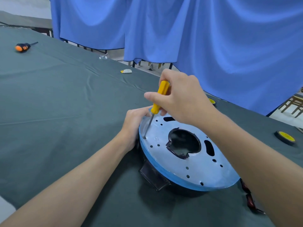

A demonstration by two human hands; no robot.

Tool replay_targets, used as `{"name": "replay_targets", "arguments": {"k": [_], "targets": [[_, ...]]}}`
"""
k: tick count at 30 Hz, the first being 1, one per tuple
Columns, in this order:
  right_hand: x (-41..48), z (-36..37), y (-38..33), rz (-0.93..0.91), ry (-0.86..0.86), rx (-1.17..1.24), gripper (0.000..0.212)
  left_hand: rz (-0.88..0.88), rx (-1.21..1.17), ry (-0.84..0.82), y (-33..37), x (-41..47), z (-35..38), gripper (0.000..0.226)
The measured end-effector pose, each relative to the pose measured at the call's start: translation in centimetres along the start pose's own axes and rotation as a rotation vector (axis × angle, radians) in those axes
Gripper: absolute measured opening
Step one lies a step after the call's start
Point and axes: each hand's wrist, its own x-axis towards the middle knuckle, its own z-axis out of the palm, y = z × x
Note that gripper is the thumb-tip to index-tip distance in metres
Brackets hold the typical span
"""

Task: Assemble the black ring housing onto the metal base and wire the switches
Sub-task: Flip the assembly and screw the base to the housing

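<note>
The round metal base (173, 158), blue at its rim and pierced by a big centre hole and several small holes, lies on top of the black ring housing (157, 179) on the green cloth. My right hand (178, 99) grips a yellow-handled screwdriver (159, 97), its tip set on a screw (144, 137) near the plate's left edge. My left hand (133, 123) holds the left rim of the base and housing, fingers curled over the edge beside the screwdriver shaft.
An orange-and-black screwdriver (23, 46) lies far left on the table (57, 104). Two yellow-faced black wheels (286, 138) (212, 101) sit at the right. A small yellow-white packet (126, 71) and clear plastic scrap (103, 56) lie near the far edge. Blue curtains hang behind.
</note>
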Motion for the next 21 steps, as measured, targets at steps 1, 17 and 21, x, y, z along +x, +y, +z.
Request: {"name": "replay_targets", "arguments": {"k": [1,17,21], "targets": [[0.0,0.1,-0.1,-0.010,-0.004,-0.040,0.037,0.002,0.011,0.014,0.0,0.0,0.0,0.019],[-2.8,-0.5,3.8,0.876,-0.253,0.561,0.019,-0.113,0.492,0.002,2.3,-1.6,-2.3,0.033],[-4.5,1.3,4.4,0.942,-0.359,0.458,0.019,-0.171,0.676,0.033,2.4,-3.2,-2.8,0.046]]}}
